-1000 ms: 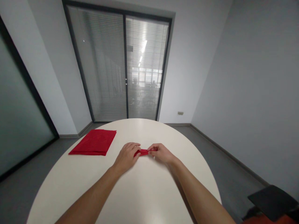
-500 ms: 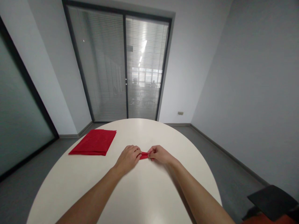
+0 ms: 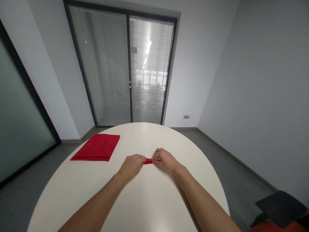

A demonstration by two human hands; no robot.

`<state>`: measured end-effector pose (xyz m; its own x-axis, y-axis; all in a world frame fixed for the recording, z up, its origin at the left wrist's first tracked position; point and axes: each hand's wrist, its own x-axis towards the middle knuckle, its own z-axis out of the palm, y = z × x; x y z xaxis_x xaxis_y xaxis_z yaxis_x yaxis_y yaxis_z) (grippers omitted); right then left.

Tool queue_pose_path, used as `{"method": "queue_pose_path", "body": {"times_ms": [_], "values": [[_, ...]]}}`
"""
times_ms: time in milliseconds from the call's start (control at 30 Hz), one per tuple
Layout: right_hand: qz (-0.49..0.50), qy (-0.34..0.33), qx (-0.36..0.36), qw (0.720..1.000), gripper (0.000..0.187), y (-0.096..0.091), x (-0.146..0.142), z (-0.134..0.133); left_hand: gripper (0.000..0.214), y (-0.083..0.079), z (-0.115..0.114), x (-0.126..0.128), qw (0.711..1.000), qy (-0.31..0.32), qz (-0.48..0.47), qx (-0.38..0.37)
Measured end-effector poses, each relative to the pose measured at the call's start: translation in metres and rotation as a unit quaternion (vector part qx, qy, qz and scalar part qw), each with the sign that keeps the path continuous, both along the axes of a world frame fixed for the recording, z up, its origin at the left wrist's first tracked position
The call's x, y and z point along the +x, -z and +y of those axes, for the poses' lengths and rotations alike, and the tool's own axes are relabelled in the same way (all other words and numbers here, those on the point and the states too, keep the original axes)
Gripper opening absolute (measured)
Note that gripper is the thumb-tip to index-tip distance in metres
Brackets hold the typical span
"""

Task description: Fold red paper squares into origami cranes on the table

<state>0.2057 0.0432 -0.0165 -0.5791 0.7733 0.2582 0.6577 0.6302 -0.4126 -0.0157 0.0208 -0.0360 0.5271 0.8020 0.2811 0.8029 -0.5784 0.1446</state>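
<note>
Between my hands, near the middle of the table, lies a narrow folded strip of red cloth [image 3: 148, 161]. My left hand [image 3: 133, 163] is closed over its left end, the fingers covering that part. With thumb and fingertips my right hand [image 3: 164, 159] pinches the right end, and the other fingers curl above it. Only a short red piece shows between the two hands; the rest of the strip is hidden. Off to the left, a larger red cloth [image 3: 98, 147] lies flat, folded in layers, touched by neither hand.
The round white table [image 3: 145, 196] carries both red cloths. A black and orange chair [image 3: 281, 207] stands at the lower right, beyond the table edge. Glass doors with blinds [image 3: 149, 71] rise behind the table, and a grey wall [image 3: 265, 96] runs along the right.
My left hand has shifted slightly, its fingers now lower and more closed over the strip. The right fingers have lifted a little, and the visible strip looks narrower.
</note>
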Motion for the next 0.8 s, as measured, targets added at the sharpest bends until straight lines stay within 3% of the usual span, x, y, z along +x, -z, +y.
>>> {"method": "queue_pose_path", "body": {"times_ms": [133, 267, 433, 633, 800], "values": [[-0.042, 0.003, 0.005, 0.999, 0.035, -0.003, 0.004, 0.001, 0.033, -0.001, -0.004, 0.004, 1.0, -0.002, -0.005, -0.015], [-0.086, 0.026, 0.041, 0.995, 0.033, -0.006, 0.003, -0.001, 0.038, 0.003, -0.008, 0.008, 1.0, 0.01, -0.016, -0.011], [-0.061, -0.011, 0.062, 0.996, 0.037, 0.005, -0.016, -0.01, 0.046, 0.016, -0.003, 0.005, 0.998, 0.035, -0.041, -0.022], [-0.086, 0.004, -0.042, 0.995, 0.065, 0.028, -0.032, -0.019, 0.058, 0.029, 0.006, 0.001, 0.996, 0.046, -0.046, -0.059], [-0.121, 0.013, -0.091, 0.988, 0.069, 0.021, -0.03, -0.022, 0.059, 0.026, 0.006, 0.003, 0.998, 0.008, -0.01, -0.063]]}}
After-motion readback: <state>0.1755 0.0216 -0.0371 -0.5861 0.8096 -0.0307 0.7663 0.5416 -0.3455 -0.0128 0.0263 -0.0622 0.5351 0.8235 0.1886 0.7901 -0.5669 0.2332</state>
